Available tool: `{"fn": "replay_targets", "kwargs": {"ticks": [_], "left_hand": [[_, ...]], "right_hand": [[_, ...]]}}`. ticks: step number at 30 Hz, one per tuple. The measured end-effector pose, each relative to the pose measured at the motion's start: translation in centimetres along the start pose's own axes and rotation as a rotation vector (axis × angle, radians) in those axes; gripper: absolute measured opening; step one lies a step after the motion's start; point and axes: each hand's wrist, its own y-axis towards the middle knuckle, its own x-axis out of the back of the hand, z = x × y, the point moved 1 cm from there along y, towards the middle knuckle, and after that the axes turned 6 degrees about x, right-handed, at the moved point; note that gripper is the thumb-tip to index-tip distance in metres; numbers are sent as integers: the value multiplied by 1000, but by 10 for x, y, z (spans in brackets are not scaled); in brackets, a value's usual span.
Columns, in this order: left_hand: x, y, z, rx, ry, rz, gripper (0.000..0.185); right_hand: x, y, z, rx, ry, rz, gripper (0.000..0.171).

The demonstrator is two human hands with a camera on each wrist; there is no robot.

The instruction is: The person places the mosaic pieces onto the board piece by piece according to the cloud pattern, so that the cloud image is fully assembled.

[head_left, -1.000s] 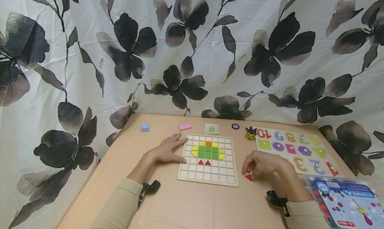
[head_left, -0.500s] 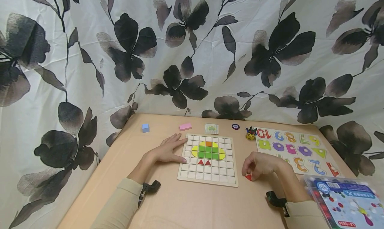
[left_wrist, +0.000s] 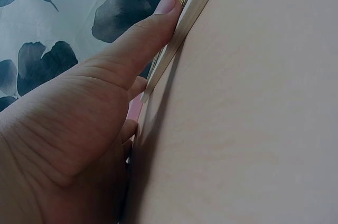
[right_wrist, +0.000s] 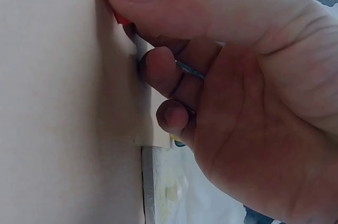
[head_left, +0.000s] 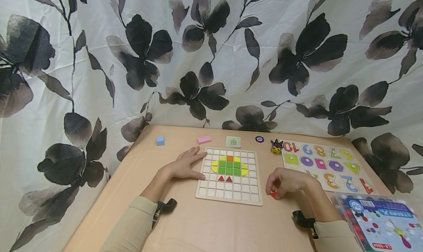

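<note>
A white gridded board (head_left: 211, 192) lies mid-table, bearing green, yellow and orange tiles with two red triangles (head_left: 229, 179) in a row below them. At its left edge rests my left hand (head_left: 185, 165), fingers extended; in the left wrist view the thumb (left_wrist: 142, 36) touches the board's side. To the right of the board, my right hand (head_left: 289, 180) pinches a red triangle tile (head_left: 273, 195) between thumb and finger, low over the table. The right wrist view shows the red tile (right_wrist: 122, 15) partly covered by the thumb, with the other fingers curled.
Behind the board are a blue cube (head_left: 160, 141), a pink block (head_left: 204, 139), a small pattern card (head_left: 233, 142), a dark round disc (head_left: 259, 139) and a small figurine (head_left: 276, 147). A number-and-shape puzzle board (head_left: 312, 164) and a boxed set (head_left: 383, 222) occupy the right side.
My right hand has shifted very slightly, and a little less of the red triangle tile shows under its fingers. The left hand and the board have stayed in place.
</note>
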Motion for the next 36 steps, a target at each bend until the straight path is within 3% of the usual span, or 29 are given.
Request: {"fn": "replay_targets", "kwargs": {"ticks": [8,23,30,36], "left_hand": [[1,-1,-1,4,-24,4,105],[1,-1,-1,2,-24,8,103],[2,-2,-2,2,-26,7,103],[2,-2,-3,4,-24,12,104]], "right_hand": [[0,2,-1,-19,-62,-48,19],[2,6,-3,-3,14,-116,12],[2,5,-4,64,50,-109,10],[3,7,-4,114,-10,-189,10]]}}
